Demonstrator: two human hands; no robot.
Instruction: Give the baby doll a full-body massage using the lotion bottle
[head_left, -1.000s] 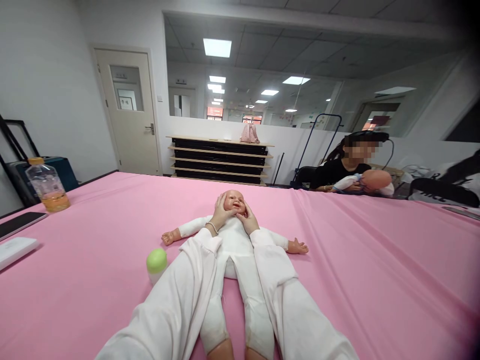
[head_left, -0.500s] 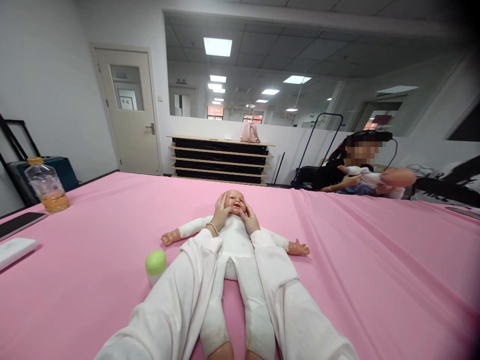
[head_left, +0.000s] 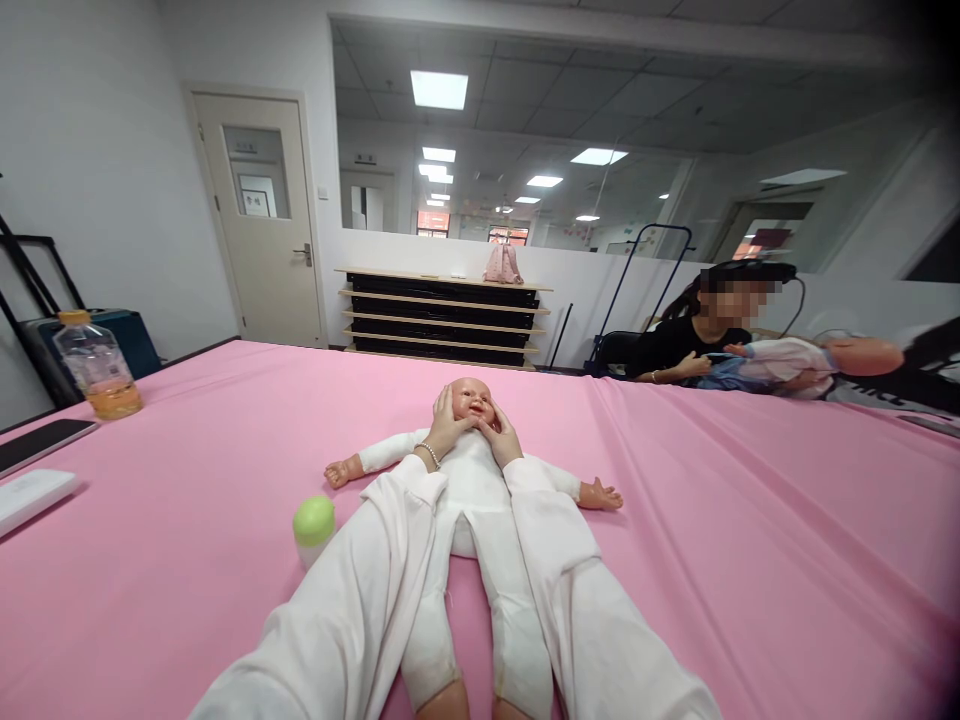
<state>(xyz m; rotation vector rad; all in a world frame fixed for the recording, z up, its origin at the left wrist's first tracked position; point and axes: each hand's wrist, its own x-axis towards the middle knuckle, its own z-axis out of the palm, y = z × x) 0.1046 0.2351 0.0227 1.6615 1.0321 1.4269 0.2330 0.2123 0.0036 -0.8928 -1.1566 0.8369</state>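
A baby doll with a white cloth body lies face up on the pink cloth, its arms spread and its legs toward me. My left hand rests along one cheek, fingers stretched up the side of the head. Against the other cheek lies my right hand, its fingers also extended and partly hidden beside the head. Both thumbs touch the doll near its chin, just below the mouth. Each hand is open, laid on the face rather than closed round it. Close to my left sleeve stands a green-capped bottle, partly covered by the sleeve.
The pink cloth covers the wide table. At the left are a drink bottle, a dark phone and a white case. Beyond the right far edge, a person holds another doll.
Both thumbs have shifted slightly down and inward toward the chin. The other person's doll has moved to the right. My doll's body stays in place.
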